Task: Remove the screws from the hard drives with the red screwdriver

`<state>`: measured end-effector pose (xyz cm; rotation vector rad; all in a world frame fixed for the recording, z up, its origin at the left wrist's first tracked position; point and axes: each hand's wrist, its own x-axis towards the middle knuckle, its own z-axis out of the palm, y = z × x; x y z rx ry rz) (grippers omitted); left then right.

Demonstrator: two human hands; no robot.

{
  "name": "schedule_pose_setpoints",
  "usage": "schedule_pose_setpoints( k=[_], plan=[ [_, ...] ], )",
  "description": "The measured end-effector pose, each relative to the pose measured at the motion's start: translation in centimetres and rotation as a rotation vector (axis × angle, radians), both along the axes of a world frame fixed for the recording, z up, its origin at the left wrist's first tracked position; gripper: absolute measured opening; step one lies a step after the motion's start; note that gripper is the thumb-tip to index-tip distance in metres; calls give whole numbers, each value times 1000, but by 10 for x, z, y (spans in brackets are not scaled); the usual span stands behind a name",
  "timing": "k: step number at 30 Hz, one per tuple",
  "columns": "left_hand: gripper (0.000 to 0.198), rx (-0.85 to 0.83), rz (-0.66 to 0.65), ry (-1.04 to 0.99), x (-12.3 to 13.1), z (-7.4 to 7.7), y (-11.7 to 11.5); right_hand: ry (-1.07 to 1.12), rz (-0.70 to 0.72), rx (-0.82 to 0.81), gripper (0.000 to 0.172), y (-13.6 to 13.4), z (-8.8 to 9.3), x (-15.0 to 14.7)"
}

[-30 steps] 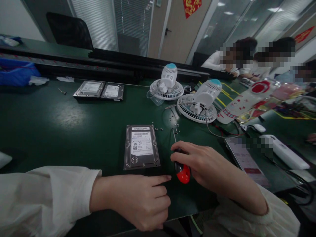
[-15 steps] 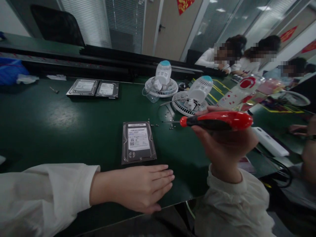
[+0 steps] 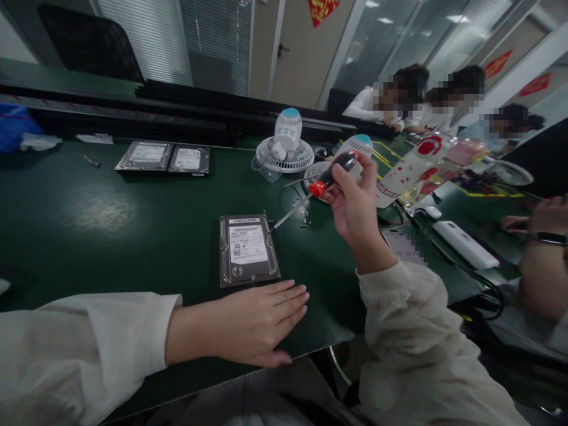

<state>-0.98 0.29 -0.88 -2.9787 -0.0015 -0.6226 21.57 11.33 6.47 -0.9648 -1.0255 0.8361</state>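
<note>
A flat, rectangular metal hard drive (image 3: 249, 251) with a white paper label lies label up on the dark green tabletop (image 3: 177, 231); its long axis runs roughly away from the person, so that one short edge faces the body and one long edge faces the right. At that right long edge, towards the far end, comes the thin steel tip of a red-and-black screwdriver (image 3: 316, 188); its shaft slants up and to the right, crossing the edge at an angle rather than standing upright over it; whether the tip touches the metal or stops just above it cannot be told from this view.

The right hand (image 3: 355, 207) is raised to the right of the drive, fingers wrapped round the handle; the bare left hand (image 3: 260, 322) is nearer, flat and palm down just in front of the short near edge, fingers together and pointing right, holding nothing; the two hands are well apart.

Small silver screws (image 3: 304, 225) are scattered right of the drive, under the slanting shaft; farther off, two more metal drives (image 3: 187, 160) sit side by side at the back left, and a white plastic fan (image 3: 288, 130) with a round grille stands behind the screws.
</note>
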Motion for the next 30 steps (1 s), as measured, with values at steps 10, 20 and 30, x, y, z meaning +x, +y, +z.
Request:
schedule_pose_setpoints(
  k=[10,20,30],
  plan=[
    [60,-62,59,-8,2,1,-2,181,263,-451,34,7,-6,-8],
    [59,-31,89,-24,2,2,-4,-85,68,29,67,-6,-1,5],
    [58,-69,110,11,3,0,-5,-546,-157,575,53,-60,22,-5]
  ],
)
